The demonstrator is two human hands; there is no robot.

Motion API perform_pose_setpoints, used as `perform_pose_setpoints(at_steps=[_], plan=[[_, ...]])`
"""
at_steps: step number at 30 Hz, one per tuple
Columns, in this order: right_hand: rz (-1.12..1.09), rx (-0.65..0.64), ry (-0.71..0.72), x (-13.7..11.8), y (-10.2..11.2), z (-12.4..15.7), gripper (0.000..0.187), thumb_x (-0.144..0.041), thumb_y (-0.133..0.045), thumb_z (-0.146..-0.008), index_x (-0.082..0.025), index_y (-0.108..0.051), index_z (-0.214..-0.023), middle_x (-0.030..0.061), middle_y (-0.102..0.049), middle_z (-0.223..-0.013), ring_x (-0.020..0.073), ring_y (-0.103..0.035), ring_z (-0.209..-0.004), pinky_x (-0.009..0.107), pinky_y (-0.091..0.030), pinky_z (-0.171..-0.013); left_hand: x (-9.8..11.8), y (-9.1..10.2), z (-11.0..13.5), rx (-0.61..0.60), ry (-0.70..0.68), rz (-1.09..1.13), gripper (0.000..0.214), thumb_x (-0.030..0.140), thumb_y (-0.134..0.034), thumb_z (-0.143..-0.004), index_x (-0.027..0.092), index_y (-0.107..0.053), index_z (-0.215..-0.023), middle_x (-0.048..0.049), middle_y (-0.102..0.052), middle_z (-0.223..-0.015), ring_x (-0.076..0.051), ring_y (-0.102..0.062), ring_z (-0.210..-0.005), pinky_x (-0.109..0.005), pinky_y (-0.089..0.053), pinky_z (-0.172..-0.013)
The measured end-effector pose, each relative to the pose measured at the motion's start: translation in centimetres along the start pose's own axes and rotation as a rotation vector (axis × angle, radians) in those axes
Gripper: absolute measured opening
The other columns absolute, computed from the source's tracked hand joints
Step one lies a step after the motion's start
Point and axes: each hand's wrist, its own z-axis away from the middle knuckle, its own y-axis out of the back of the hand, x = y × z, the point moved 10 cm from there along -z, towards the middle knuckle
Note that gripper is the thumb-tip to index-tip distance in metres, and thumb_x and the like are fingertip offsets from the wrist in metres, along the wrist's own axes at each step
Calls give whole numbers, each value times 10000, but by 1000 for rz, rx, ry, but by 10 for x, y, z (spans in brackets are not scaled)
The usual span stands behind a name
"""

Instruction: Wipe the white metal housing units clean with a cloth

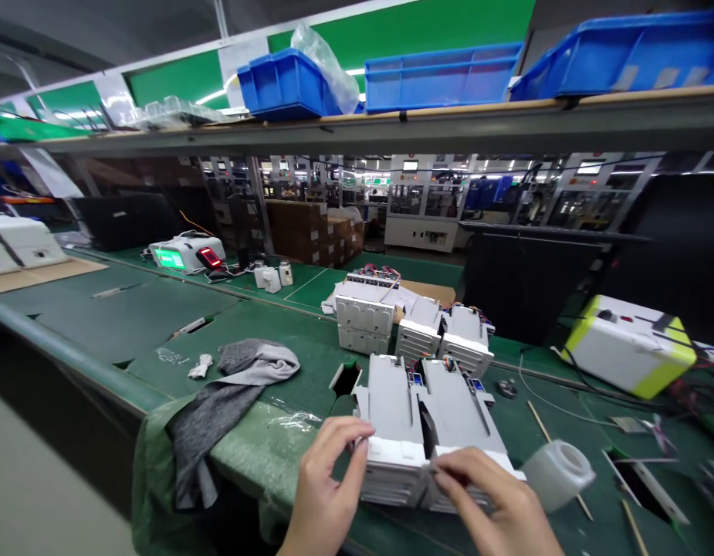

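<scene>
Two grey plastic casings with white front panels lie side by side at the bench's near edge. On the left casing (394,401), my left hand (330,479) pinches the left front corner between thumb and fingers. My right hand (495,494) is closed at the same casing's right front corner, by the narrow gap to the right casing (461,409). Its fingertips partly cover the corner there. Wires and small blue connectors show at the far ends of both casings. Part of the right casing's front panel is hidden behind my right hand.
More white casings (365,316) stand behind. A grey cloth (235,394) lies to the left. On the right are a white plastic bottle (556,472), thin sticks and a white-and-yellow box (628,347). Blue bins (443,77) line the overhead shelf.
</scene>
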Motion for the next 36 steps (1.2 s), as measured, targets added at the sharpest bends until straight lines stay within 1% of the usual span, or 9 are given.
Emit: perform_pose_setpoints(at_steps=[4, 7, 11, 15, 18, 22, 26, 30, 36], plan=[[-448, 181, -371, 35, 2, 10, 218, -432, -648, -855, -220, -688, -885, 40, -719, -807, 181, -693, -718, 230, -561, -613, 10, -32, 1, -108, 118, 167, 141, 214, -542, -930, 238, -665, -993, -23, -664, -947, -128, -644, -837, -214, -517, -740], [-667, 246, -508, 38, -10, 14, 294, -496, -703, -793, -208, -668, -841, 33, -693, -759, 183, -680, -702, 245, -560, -615, 14, -47, 4, -153, 225, 312, 156, 308, -588, -906, 217, -691, -980, -51, -661, -940, -140, -641, -788, -221, -522, -695], [-720, 170, -494, 31, -20, 9, 280, -475, -721, -786, -203, -663, -823, 29, -683, -765, 171, -673, -726, 235, -551, -658, 8, -57, 10, -151, 369, 450, 215, 390, -694, -817, 176, -703, -846, -77, -657, -921, -167, -651, -779, -230, -534, -669], [-668, 70, -419, 23, -27, 3, 222, -438, -644, -863, -217, -659, -872, 20, -681, -784, 147, -669, -729, 203, -539, -659, -1, -58, 11, -193, 455, 442, 222, 369, -641, -863, 167, -651, -771, -68, -680, -878, -168, -663, -817, -221, -535, -706], [-542, 67, -396, 25, -23, 2, 222, -432, -587, -904, -228, -672, -932, 33, -704, -877, 144, -682, -784, 198, -538, -711, -11, -37, 4, -144, 477, 357, 212, 368, -574, -915, 186, -594, -809, -29, -687, -805, -142, -667, -739, -209, -541, -668], [-269, 273, -398, 45, 14, 10, 247, -454, -595, -889, -239, -685, -970, 48, -720, -1019, 170, -682, -928, 207, -526, -788, 7, 10, -16, 51, 123, -112, 56, 227, -556, -929, 213, -574, -878, -42, -703, -1029, -156, -680, -952, -253, -546, -851], [25, 460, -396, 59, 54, 24, 248, -468, -595, -875, -258, -688, -969, 22, -722, -997, 177, -675, -910, 241, -508, -812, 42, -22, -6, -202, -319, -303, 169, 67, -529, -900, 190, -596, -993, -57, -707, -1014, -164, -660, -1051, -290, -512, -993], [204, 547, -308, 55, 70, 32, 247, -474, -605, -857, -254, -701, -919, 21, -722, -907, 197, -675, -833, 288, -516, -779, 52, -44, 10, -323, -466, -321, 316, 6, -499, -871, 117, -581, -1154, -88, -727, -993, -184, -676, -1027, -308, -532, -995], [200, 567, -231, 57, 64, 38, 189, -407, -609, -871, -236, -681, -902, 37, -699, -946, 200, -652, -857, 308, -495, -801, 54, -31, 26, -358, -594, -207, 317, 49, -470, -906, 147, -589, -1183, -82, -760, -954, -185, -715, -945, -320, -561, -959]])
